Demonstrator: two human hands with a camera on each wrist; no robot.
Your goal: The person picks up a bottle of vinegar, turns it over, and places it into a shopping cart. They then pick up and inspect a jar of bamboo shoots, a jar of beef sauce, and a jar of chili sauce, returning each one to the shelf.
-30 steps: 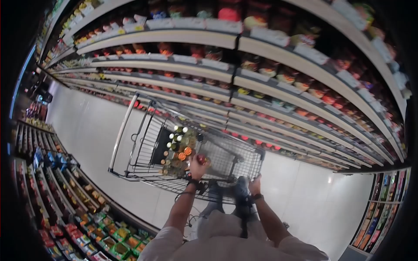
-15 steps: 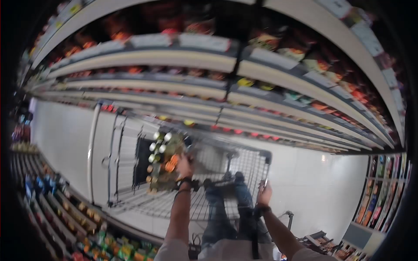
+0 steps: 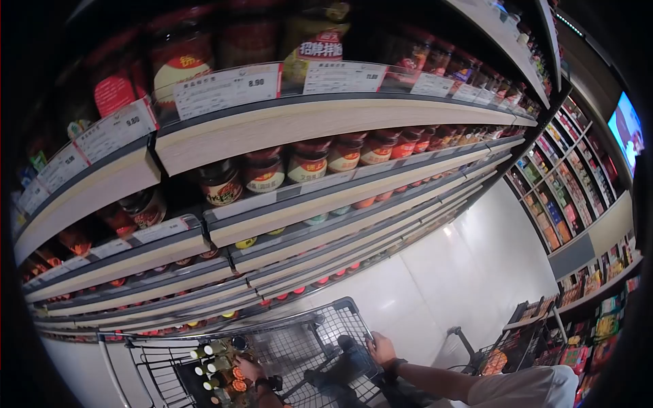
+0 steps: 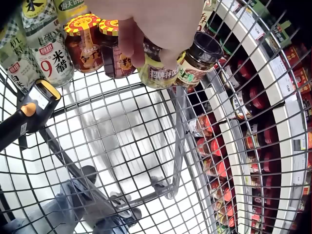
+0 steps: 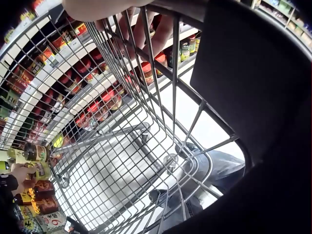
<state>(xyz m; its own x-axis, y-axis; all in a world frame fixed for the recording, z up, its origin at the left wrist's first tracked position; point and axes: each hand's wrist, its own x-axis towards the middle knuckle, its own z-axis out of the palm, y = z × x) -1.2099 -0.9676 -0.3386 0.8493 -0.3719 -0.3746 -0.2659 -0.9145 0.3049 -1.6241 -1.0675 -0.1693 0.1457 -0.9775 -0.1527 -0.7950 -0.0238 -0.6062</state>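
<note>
My left hand [image 3: 250, 370] is over the cart, beside a row of bottles and jars. In the left wrist view its fingers [image 4: 131, 41] curl round a yellow-labelled jar [image 4: 158, 75], which stands between a dark-lidded jar [image 4: 201, 56] and two jars with red-and-yellow lids, one of them dark red [image 4: 84, 46]. White-labelled bottles [image 4: 51, 58] line up farther left. My right hand [image 3: 382, 350] grips the cart's far end; in the right wrist view its fingers [image 5: 141, 36] hook over the wire rim [image 5: 178, 12].
Shelves of jars [image 3: 306, 163] with price tags run along one side. The wire basket [image 4: 131, 126] holds the bottles at one end, with a black scanner-like device [image 4: 36, 109] at its side. Another cart [image 3: 500, 353] and more shelves [image 3: 554, 204] stand to the right.
The head view has swung up toward the shelves, so the cart appears lower. My left hand has moved from the open basket area to the grouped bottles. My right hand stays on the cart.
</note>
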